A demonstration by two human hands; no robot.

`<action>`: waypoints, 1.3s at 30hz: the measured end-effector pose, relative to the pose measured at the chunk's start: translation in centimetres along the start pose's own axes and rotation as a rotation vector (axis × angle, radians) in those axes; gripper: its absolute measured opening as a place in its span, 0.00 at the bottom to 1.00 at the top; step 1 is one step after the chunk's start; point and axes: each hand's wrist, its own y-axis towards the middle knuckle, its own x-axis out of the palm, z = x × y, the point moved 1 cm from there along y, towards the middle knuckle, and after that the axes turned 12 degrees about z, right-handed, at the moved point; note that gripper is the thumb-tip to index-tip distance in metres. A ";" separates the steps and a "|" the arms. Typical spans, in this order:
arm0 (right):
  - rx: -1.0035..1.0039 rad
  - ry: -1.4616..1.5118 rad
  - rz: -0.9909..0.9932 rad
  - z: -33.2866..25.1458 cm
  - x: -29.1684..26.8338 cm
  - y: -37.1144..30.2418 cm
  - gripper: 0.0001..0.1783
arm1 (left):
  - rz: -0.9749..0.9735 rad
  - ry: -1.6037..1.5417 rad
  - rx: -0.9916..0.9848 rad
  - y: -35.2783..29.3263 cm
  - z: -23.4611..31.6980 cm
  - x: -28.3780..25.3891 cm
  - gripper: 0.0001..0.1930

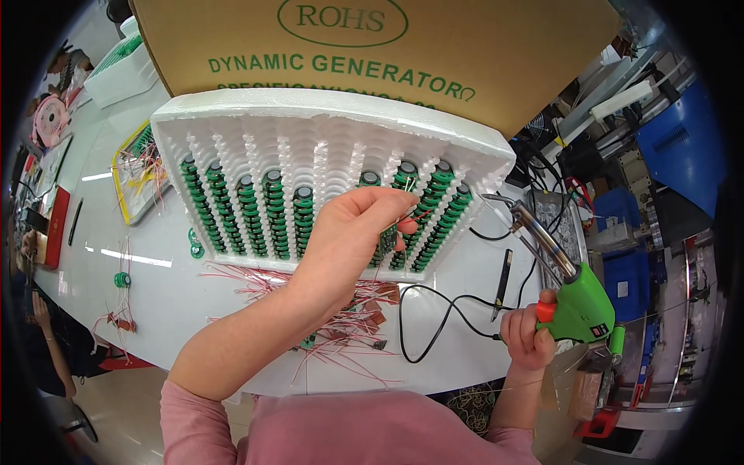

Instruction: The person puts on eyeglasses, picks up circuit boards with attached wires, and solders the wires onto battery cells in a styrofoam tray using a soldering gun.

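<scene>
My left hand (350, 231) reaches over the white foam tray (325, 108). Its thumb and fingers pinch a small green circuit board (389, 239) with short thin wires; the fingers partly cover it. In the tray stand rows of green ring-shaped coils (274, 209). At the right, my right hand (529, 339) grips a green soldering gun (587, 304), its fingers around the handle by the red trigger. The gun's metal tip (496, 198) points left toward the tray's right edge, apart from the board. Below my left forearm lies a heap of red and white wires (341, 360) with small brown boards.
A large cardboard box (496, 46) stands behind the tray. A black cable (434, 291) loops across the white table, beside a black pen-like tool (503, 280). On the left are a yellow-rimmed tray (122, 182) and a loose green coil (122, 280). Another person's arm (53, 349) shows at far left.
</scene>
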 end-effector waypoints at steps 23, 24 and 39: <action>-0.005 -0.059 -0.108 2.5 2.1 1.0 0.26 | 0.007 -0.003 -0.021 0.1 -0.3 -2.5 0.12; -0.001 -0.064 -0.107 2.5 2.1 1.0 0.26 | 0.014 -0.003 -0.008 0.0 -0.2 -2.4 0.12; 0.014 -0.218 -0.110 3.5 -2.6 1.7 0.28 | 0.063 0.184 0.476 0.9 -0.7 -2.4 0.10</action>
